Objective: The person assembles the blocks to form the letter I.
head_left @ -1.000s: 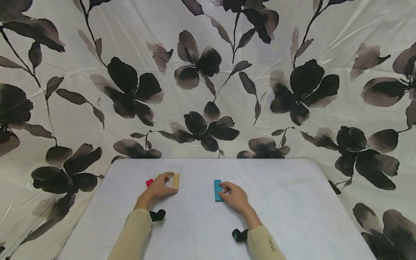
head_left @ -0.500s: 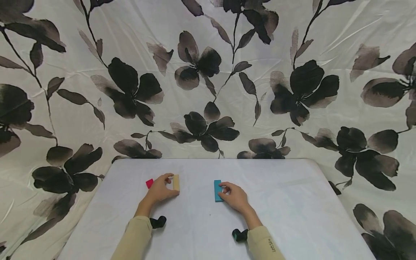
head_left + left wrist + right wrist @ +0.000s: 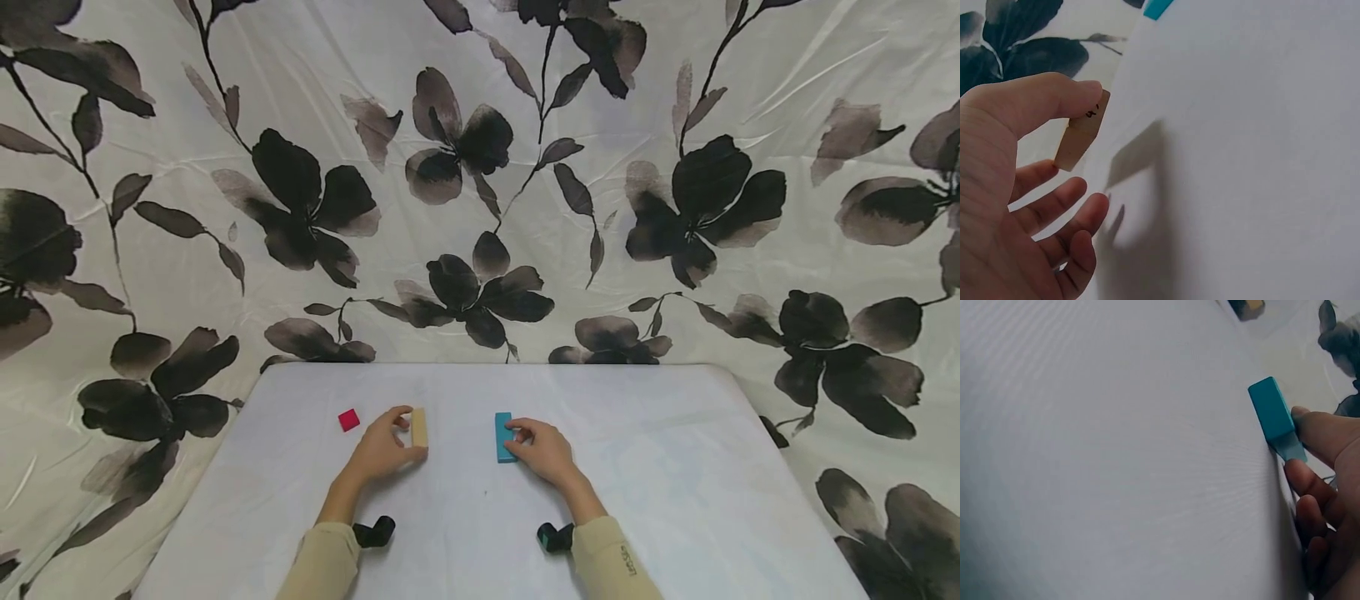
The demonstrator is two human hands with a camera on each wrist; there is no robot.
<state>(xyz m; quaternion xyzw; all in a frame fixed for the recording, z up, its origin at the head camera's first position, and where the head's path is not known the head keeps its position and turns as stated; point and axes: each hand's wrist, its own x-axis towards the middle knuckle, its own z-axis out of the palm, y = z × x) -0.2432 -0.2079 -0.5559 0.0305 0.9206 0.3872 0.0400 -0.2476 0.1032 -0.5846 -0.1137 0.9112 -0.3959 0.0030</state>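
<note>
My left hand [image 3: 378, 452] pinches a pale wooden block [image 3: 419, 428] end to end between thumb and a finger. In the left wrist view the block [image 3: 1080, 139] bears a dark mark near the thumb, and its shadow falls apart from it on the white surface. To the right, my right hand [image 3: 549, 454] holds a flat blue block [image 3: 503, 435] at its right side. The right wrist view shows the thumb and a fingertip at one end of this blue block [image 3: 1271, 411]. A small red block [image 3: 348, 420] lies left of my left hand, touched by neither hand.
Everything is on or over a white table [image 3: 465, 542] with rounded far corners. Behind it hangs a white cloth [image 3: 585, 300] with dark flowers. A black device [image 3: 375, 532] sits at the left wrist, another black device [image 3: 556, 538] at the right.
My left hand has moved right and nearer to me with the wooden block, away from the red block, which now shows whole. The right hand and blue block have stayed in place.
</note>
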